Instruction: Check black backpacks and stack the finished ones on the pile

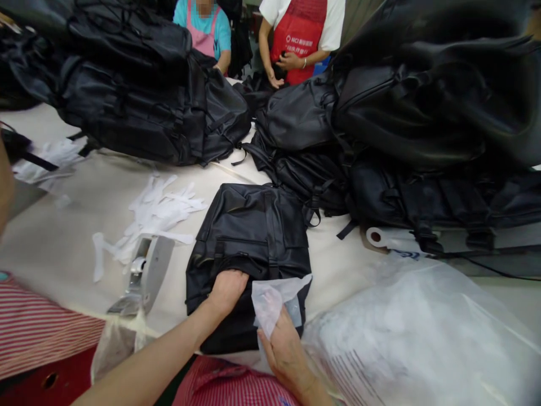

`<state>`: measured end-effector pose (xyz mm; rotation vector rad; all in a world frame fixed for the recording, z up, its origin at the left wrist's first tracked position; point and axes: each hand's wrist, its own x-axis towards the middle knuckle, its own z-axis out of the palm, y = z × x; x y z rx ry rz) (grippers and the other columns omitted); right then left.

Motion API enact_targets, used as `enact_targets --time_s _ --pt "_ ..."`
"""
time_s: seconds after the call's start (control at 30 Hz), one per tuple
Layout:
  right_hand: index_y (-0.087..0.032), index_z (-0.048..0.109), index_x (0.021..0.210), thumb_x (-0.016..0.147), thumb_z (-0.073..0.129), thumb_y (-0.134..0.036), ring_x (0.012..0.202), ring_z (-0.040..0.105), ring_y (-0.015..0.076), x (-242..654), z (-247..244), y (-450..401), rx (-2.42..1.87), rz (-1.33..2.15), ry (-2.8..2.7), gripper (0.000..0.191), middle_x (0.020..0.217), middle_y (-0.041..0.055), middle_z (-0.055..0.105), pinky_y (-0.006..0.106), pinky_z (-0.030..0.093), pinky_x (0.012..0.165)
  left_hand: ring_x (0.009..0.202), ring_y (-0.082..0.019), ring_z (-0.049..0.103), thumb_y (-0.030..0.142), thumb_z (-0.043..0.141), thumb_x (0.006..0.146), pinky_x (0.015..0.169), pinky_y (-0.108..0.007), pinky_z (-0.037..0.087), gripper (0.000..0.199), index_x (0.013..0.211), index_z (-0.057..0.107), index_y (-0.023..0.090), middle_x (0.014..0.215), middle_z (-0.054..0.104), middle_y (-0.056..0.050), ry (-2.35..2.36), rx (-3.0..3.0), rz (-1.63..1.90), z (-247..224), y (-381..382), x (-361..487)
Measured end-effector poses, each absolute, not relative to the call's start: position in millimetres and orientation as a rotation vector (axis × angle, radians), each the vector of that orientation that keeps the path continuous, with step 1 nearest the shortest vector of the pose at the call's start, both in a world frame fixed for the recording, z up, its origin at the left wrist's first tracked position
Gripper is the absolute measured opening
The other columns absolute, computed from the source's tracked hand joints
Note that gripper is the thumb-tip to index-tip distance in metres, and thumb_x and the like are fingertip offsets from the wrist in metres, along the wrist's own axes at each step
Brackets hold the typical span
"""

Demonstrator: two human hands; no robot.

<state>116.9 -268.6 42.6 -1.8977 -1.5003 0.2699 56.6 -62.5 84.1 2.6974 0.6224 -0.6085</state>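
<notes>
A black backpack (247, 220) lies on the table in front of me, its front pocket facing up. My left hand (228, 290) reaches into the pocket opening (240, 265), and its fingers are hidden under the black edge. Over the lower right of the backpack, my right hand (284, 338) grips a thin, whitish translucent sheet (270, 307). The sheet is crumpled and stands up from the fingers, close to the right of my left hand.
Piles of black backpacks rise at the left (139, 107) and right (406, 118). White strips (156, 211) lie near a grey metal tape dispenser (154, 270). A large clear plastic bag (414, 338) bulges at the right, beside a white roll (393, 239). Two people stand across the table.
</notes>
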Motion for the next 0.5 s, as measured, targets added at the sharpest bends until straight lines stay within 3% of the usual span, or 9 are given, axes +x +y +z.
enact_targets --time_s 0.13,0.3,0.4,0.5 --pt "-0.015 0.035 0.149 0.097 0.039 -0.028 0.140 0.034 0.0320 121.3 47.1 -267.2 -1.967 0.382 -1.288 0.053 0.150 0.0154 0.041 0.058 0.036 0.112 0.101 -0.024 0.067 0.006 0.043 0.087 0.088 -0.032 0.053 0.030 0.102 0.068 0.013 0.102 0.073 -0.013 0.631 2.701 -0.604 84.1 -30.0 70.2" --pt "-0.010 0.046 0.140 0.100 0.032 -0.044 0.128 0.050 0.0335 128.1 52.6 -276.2 -2.033 0.606 -0.820 0.055 0.134 0.0226 0.055 0.060 0.039 0.108 0.104 -0.026 0.065 0.006 0.049 0.083 0.090 -0.033 0.051 0.025 0.100 0.067 0.011 0.108 0.071 -0.016 0.597 2.718 -0.613 73.9 -7.4 77.8" --pt "-0.011 0.053 0.133 0.100 0.031 -0.045 0.117 0.057 0.0332 125.3 54.7 -281.0 -2.039 0.643 -0.834 0.052 0.121 0.0232 0.063 0.058 0.044 0.104 0.104 -0.025 0.064 0.005 0.052 0.081 0.093 -0.034 0.048 0.028 0.105 0.065 0.010 0.108 0.069 -0.016 0.531 2.736 -0.606 67.3 -16.4 68.4" --pt "-0.015 0.051 0.137 0.100 0.033 -0.038 0.119 0.057 0.0315 116.7 51.6 -281.7 -2.060 0.587 -0.998 0.048 0.123 0.0195 0.063 0.054 0.046 0.104 0.097 -0.024 0.065 0.005 0.045 0.085 0.091 -0.035 0.049 0.027 0.100 0.066 0.009 0.098 0.070 -0.016 0.473 2.742 -0.565 60.3 -26.1 60.7"
